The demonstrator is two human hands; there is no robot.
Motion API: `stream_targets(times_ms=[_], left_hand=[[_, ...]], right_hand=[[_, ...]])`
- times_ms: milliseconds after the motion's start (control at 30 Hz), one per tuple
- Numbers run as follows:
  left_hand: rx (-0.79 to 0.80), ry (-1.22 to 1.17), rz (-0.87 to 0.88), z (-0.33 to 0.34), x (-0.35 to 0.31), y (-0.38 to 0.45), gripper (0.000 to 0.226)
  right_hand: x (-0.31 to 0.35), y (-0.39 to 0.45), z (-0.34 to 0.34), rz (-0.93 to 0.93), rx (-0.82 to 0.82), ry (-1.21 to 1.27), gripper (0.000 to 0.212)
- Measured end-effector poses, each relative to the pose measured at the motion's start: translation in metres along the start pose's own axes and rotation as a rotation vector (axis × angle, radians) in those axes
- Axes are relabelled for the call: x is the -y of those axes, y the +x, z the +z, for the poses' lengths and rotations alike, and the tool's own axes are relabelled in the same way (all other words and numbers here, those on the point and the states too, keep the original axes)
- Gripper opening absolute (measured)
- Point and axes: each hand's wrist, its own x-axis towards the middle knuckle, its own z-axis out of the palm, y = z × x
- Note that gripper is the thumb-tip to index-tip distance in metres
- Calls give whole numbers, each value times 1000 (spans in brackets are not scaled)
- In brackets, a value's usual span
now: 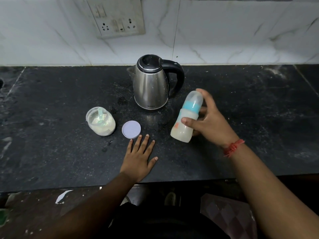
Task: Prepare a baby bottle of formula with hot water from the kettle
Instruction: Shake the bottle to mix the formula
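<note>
My right hand (209, 121) grips a baby bottle (185, 124) with a blue collar and clear cap, held tilted above the black counter (60, 104); milky liquid fills its lower part. My left hand (140, 157) lies flat on the counter with fingers spread, holding nothing. A steel kettle (151, 83) with a black lid and handle stands behind, lid closed. To the left stands an open jar of white formula powder (101, 121) with a pale green scoop inside. Its lilac lid (131, 129) lies flat just beyond my left fingertips.
A white marble-tiled wall rises behind the counter, with a socket and switch panel (117, 19) above the kettle. The counter's front edge runs just under my left wrist. A red thread band (233, 147) circles my right wrist.
</note>
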Motion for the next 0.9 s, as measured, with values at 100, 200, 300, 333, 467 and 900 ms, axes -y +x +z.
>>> stream_targets(times_ms=[100, 200, 300, 333, 467, 900], left_hand=[[12, 5, -5, -1, 1, 1, 71], [18, 10, -6, -1, 1, 0, 71], [17, 4, -4, -1, 1, 1, 71], [17, 7, -5, 0, 1, 1, 71], [12, 1, -2, 0, 2, 0, 72], [19, 5, -3, 0, 0, 1, 73]], right_hand=[[-7, -1, -1, -2, -165, 126, 78], [-9, -5, 5, 6, -49, 34, 83], [-12, -8, 7, -21, -233, 123, 83], [-12, -8, 6, -14, -266, 182, 81], [-11, -10, 10, -24, -113, 14, 84], [-5, -14, 11, -28, -55, 8, 89]])
